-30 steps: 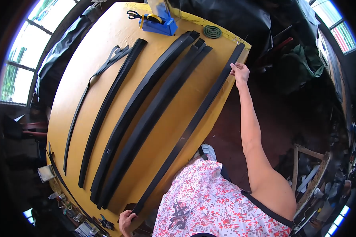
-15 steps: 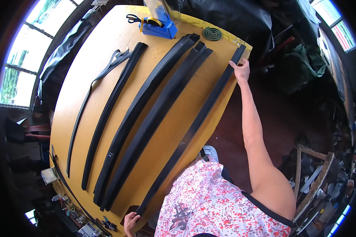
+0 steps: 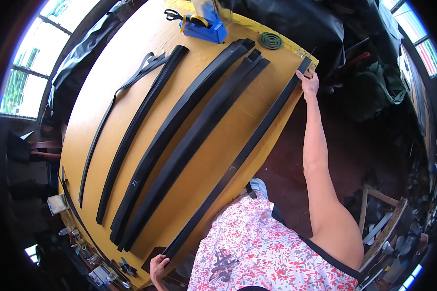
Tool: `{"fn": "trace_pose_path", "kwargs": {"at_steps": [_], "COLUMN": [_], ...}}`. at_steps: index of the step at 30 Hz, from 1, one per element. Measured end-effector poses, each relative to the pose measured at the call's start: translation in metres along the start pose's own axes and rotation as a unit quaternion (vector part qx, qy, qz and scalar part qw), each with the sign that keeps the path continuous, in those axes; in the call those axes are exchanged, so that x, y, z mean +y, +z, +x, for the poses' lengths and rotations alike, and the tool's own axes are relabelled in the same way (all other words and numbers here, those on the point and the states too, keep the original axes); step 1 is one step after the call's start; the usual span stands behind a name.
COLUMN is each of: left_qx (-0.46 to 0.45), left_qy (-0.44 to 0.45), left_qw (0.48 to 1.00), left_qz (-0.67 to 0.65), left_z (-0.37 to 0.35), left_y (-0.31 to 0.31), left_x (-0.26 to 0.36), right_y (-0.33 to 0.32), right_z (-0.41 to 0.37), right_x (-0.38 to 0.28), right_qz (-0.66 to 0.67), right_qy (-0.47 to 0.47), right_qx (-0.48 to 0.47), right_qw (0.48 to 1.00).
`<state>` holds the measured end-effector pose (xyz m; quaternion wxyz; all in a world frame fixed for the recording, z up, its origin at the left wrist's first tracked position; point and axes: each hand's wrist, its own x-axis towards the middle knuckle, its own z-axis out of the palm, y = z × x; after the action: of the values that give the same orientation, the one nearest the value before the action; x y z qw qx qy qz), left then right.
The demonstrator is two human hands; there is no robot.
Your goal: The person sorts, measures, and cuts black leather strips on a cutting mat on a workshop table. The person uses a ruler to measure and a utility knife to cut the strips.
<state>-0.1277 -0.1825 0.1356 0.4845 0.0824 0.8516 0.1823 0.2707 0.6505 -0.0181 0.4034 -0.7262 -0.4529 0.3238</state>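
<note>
- Evidently held taut from both ends — a long black rubber strip (image 3: 238, 162) lies straight along the yellow wooden table (image 3: 141, 39) edge.
- Right hand (image 3: 309, 82) pinches its far end.
- Left hand (image 3: 158, 267) grips its near end.

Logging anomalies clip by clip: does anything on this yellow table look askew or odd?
Mostly tidy. The thinnest black strip loops against its neighbour at the far end, unlike the straighter ones. The left hand and right hand hold the nearest strip's ends.
</note>
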Motion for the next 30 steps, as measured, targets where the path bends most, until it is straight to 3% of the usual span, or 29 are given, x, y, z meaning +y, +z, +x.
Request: {"fn": "trace_pose_path", "kwargs": {"at_steps": [10,12,13,15,20,26,30], "left_qx": [0.058,0.064,0.067,0.085,0.128,0.153,0.163], "left_qy": [0.000,0.035,0.055,0.066,0.042,-0.001,0.034], "left_qw": [0.994,0.994,0.995,0.994,0.991,0.988,0.986], "left_qz": [-0.091,-0.082,-0.055,-0.012,0.001,0.014,-0.024], "left_z": [0.005,0.008,0.013,0.005,0.007,0.004,0.004], "left_y": [0.007,0.006,0.002,-0.003,-0.024,-0.025,-0.021], "left_x": [-0.003,-0.018,-0.032,-0.027,-0.071,-0.082,-0.093], "right_y": [0.011,0.022,0.008,0.009,0.003,-0.002,-0.002], "right_z": [0.039,0.060,0.028,0.034,0.046,0.104,0.145], "right_x": [0.030,0.055,0.018,0.020,0.018,0.044,0.061], "right_qz": [0.071,0.095,0.131,0.157,0.124,0.091,0.094], "right_qy": [-0.018,-0.070,-0.017,-0.026,0.001,0.001,-0.001], "right_qx": [-0.025,-0.007,-0.040,-0.052,-0.087,-0.163,-0.178], "right_qw": [0.997,0.993,0.990,0.986,0.988,0.982,0.980]}}
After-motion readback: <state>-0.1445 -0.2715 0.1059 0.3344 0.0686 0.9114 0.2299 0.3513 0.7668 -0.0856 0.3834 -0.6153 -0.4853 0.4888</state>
